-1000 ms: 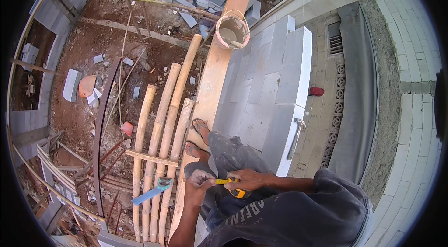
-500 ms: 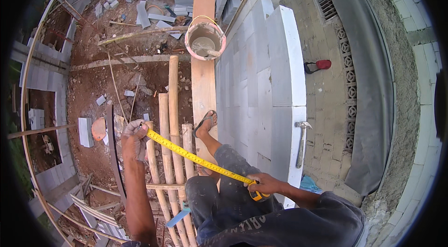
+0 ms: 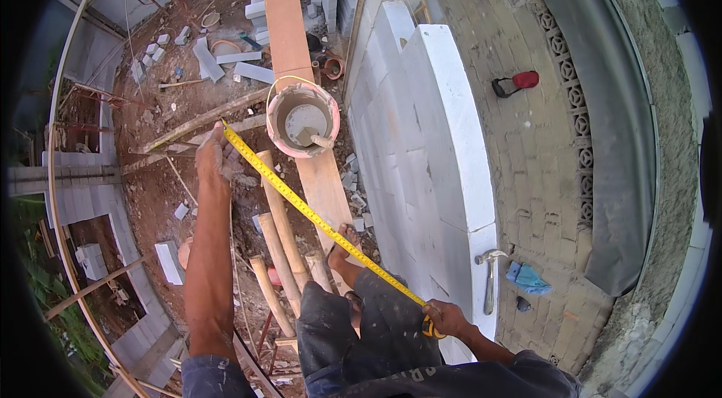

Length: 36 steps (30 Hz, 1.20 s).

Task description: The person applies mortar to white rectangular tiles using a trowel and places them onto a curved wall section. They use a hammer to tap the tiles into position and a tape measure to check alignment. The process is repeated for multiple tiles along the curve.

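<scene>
Yellow tape measure: blade stretched diagonally, just left of the white block wall. Left hand closed on the blade's free end; right hand clamped on the case beside the wall's near end. Mortar bucket on a wooden plank beside the wall; hammer on top of the wall.
</scene>
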### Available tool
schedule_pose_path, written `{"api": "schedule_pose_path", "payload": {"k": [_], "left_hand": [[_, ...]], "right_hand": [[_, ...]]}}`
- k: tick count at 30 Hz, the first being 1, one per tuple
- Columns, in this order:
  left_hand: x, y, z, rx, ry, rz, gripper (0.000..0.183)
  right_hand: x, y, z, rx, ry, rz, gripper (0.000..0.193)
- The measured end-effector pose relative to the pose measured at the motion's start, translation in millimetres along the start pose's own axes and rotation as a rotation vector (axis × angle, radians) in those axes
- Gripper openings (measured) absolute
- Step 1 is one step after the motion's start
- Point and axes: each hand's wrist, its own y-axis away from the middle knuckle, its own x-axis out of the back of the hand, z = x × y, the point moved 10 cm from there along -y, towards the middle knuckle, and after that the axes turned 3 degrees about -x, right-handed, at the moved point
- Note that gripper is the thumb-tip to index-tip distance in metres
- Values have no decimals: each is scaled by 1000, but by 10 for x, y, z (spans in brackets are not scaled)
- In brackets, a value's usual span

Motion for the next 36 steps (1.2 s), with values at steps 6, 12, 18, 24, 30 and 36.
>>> {"api": "schedule_pose_path", "payload": {"k": [6, 12, 18, 24, 30, 36], "left_hand": [[-1388, 94, -710, 80, -308, -253, 19], [-2268, -115, -1348, 148, -454, -326, 7], [-3415, -596, -1691, 96, -471, -386, 6], [-4490, -1171, -2175, 111, -404, -542, 12], [-5316, -1750, -2339, 142, -458, -675, 17], [-5550, -2070, -2344, 170, -506, -682, 13]], "right_hand": [[167, -237, 132, -213, -173, 87, 40], [156, -562, 359, -276, -163, 237, 45], [360, -695, 142, -316, -315, 264, 46], [455, -1062, -131, -370, -545, 396, 37], [271, -1950, -847, -339, -832, 398, 17], [614, -2184, -1756, -531, -1652, 261, 24]]}}
